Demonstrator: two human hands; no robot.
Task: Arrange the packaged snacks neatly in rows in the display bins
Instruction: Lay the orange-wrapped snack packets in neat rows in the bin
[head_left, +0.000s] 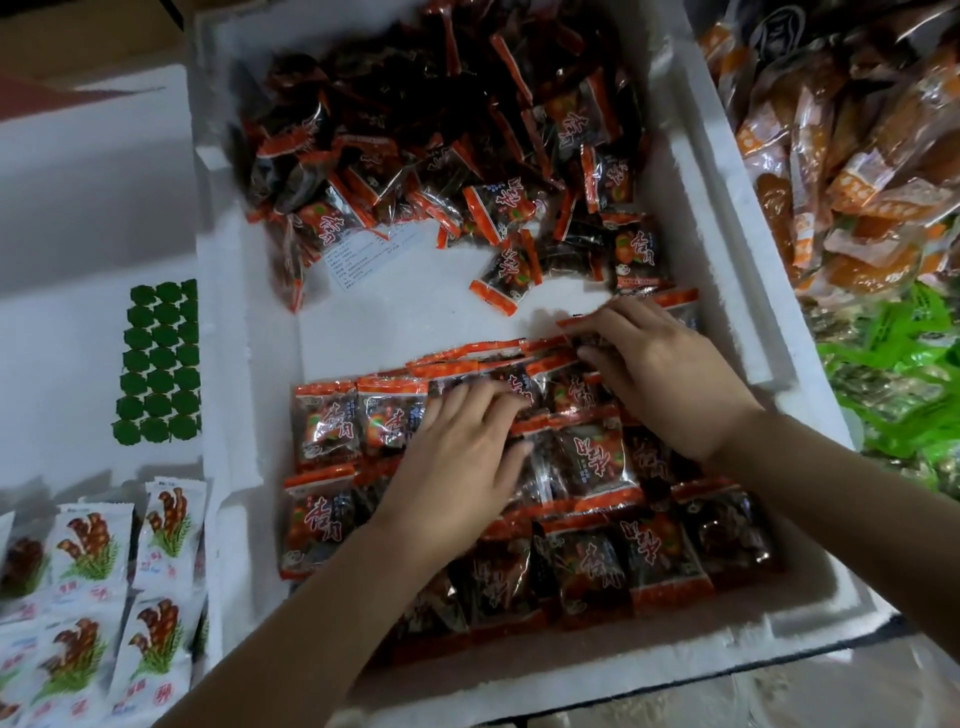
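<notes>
Your left hand lies flat, fingers straight, and presses on the laid rows of red packets at the 6 o'clock end of the white foam bin. Your right hand is curled on one packet, which it pinches at the right end of the newest row. That packet sits at 12 o'clock from your right knuckles, close to the bin wall. Its sealed orange edge runs 9 to 3 o'clock. The right hand is the nearer.

The newest row looks unfinished and overlapped. In my judgement the held packet must drop flush with its neighbours.

A loose pile fills the bin's 12 o'clock end. Neighbouring bins hold white packets at 8 o'clock and orange packets at 2 o'clock.
</notes>
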